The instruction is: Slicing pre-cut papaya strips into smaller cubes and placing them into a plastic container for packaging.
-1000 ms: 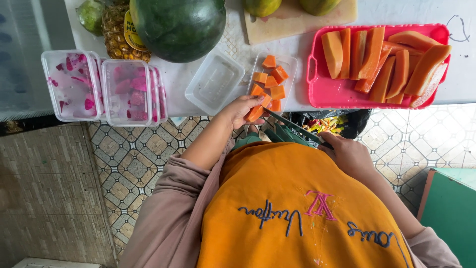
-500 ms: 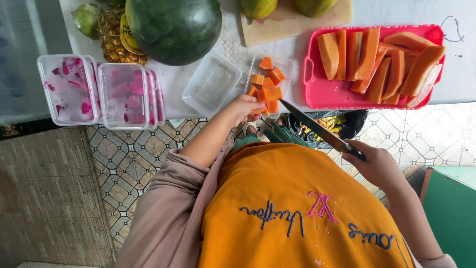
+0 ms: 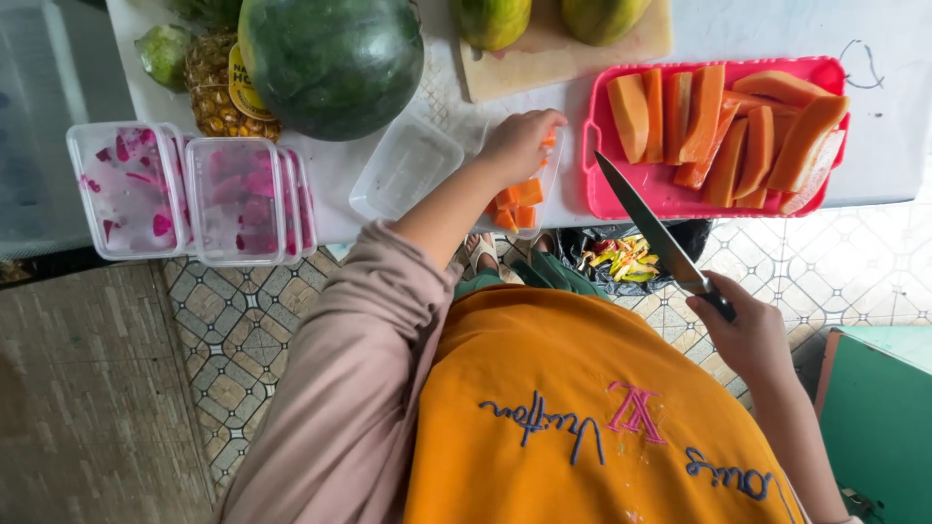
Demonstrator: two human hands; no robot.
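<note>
— Since size leads, what comes first?
— White table (image 3: pixel 903 146) across the top, then the dark green watermelon (image 3: pixel 330 58) at its far edge, with a pineapple (image 3: pixel 218 82) touching its left side.
— Next?
— Pink tray (image 3: pixel 670 199) on the right, holding long orange papaya slices (image 3: pixel 738 126). Behind it, a wooden cutting board (image 3: pixel 563 53) with two whole greenish fruits on it.
— And the containers?
— Three groups at the near edge: lidded clear boxes (image 3: pixel 184 194) of pink fruit on the left, an empty clear box (image 3: pixel 403 167) in the middle, and a clear tub (image 3: pixel 549 189) of orange papaya cubes (image 3: pixel 519 199) just left of the tray.
— The hands?
— Left hand (image 3: pixel 519 146) sits over that tub, fingers curled down onto the cubes; whether they pinch one, I cannot tell. Right hand (image 3: pixel 748 335) is off the table, near the orange shirt, its grip wrapped tight around the black handle of a knife (image 3: pixel 655 233), blade pointing up to the tray's near rim.
</note>
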